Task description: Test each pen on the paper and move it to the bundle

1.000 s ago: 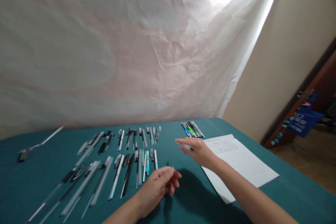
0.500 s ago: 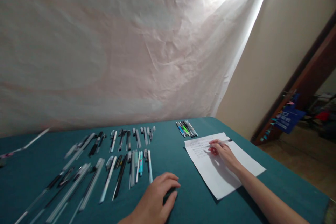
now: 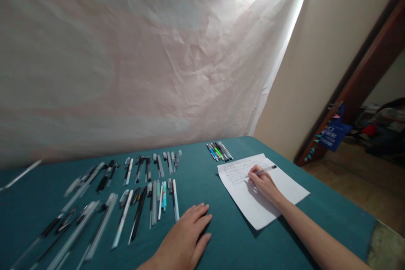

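A pen [image 3: 265, 170] with a clear barrel and dark end is pinched in my right hand [image 3: 263, 182]. That hand rests over a white sheet of paper [image 3: 253, 213], whose upper left part carries several lines of handwriting. My left hand [image 3: 188, 234] lies flat on the green tablecloth with its fingers apart and nothing in them. Just to its left is a white and pale blue pen [image 3: 175, 202], the nearest of the laid-out pen parts. The pen's tip is too small to make out against the paper.
Two rows of taken-apart pens, barrels, caps and refills, cover the left side of the green table [image 3: 218, 249]. Several assembled pens [image 3: 219, 151] lie side by side at the back. A pale sheet [image 3: 152, 71] hangs behind; a blue sign [image 3: 334, 134] hangs by the door at right.
The whole view has shifted slightly, so things appear further left. My right hand's fingers have drawn closer around the pen, which stays over the paper. My left hand remains flat.
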A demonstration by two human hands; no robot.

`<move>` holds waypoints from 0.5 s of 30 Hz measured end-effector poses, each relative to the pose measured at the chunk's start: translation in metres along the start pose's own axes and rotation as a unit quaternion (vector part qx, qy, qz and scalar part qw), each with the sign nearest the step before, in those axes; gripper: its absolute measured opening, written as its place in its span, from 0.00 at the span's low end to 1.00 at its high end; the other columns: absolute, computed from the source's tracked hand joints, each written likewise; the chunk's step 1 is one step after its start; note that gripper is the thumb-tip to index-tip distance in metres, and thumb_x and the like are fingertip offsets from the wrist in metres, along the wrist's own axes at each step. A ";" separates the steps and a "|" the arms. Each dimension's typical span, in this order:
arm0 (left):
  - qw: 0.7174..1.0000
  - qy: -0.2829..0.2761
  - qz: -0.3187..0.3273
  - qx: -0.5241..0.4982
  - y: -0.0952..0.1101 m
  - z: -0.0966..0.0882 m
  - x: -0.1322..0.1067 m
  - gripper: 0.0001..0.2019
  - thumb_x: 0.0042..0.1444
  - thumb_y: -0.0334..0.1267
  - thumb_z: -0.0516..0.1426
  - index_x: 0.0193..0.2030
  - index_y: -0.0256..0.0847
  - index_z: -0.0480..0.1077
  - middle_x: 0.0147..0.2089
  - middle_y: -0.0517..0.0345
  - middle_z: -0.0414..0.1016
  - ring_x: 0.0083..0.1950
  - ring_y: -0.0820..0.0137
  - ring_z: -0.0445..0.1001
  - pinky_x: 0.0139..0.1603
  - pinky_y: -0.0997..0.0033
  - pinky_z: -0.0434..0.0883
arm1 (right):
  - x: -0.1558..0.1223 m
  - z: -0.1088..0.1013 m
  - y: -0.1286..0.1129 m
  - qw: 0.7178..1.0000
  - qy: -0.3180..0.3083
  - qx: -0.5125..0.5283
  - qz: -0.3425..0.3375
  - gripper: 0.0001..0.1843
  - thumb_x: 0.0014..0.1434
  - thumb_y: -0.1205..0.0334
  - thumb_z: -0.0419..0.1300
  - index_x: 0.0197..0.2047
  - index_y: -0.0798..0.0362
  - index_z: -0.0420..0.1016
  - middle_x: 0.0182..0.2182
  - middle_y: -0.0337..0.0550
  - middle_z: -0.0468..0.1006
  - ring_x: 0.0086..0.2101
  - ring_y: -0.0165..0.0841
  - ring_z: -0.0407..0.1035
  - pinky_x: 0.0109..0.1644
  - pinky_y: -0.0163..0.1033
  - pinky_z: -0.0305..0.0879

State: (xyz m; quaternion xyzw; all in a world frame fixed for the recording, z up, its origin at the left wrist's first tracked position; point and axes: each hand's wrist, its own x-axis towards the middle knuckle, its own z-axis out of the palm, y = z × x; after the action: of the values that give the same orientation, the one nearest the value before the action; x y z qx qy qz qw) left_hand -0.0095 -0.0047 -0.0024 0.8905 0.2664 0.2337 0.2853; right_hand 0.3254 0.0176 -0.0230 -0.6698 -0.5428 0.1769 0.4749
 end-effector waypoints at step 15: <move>1.000 0.008 -0.011 -0.021 0.002 -0.001 0.001 0.18 0.55 0.36 0.54 0.53 0.50 0.67 0.60 0.54 0.63 0.61 0.59 0.60 0.62 0.53 0.54 | 0.003 0.000 0.013 0.999 0.011 -0.047 -0.017 0.11 0.52 0.55 0.52 0.23 0.51 0.60 0.15 0.33 0.64 0.17 0.27 0.58 0.22 0.34 0.53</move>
State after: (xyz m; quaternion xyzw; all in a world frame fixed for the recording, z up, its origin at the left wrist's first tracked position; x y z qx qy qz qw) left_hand -0.0085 -0.0050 -0.0003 0.8794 0.2733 0.2429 0.3048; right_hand 0.3334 0.0207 -0.0327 -0.6840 -0.5568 0.1357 0.4514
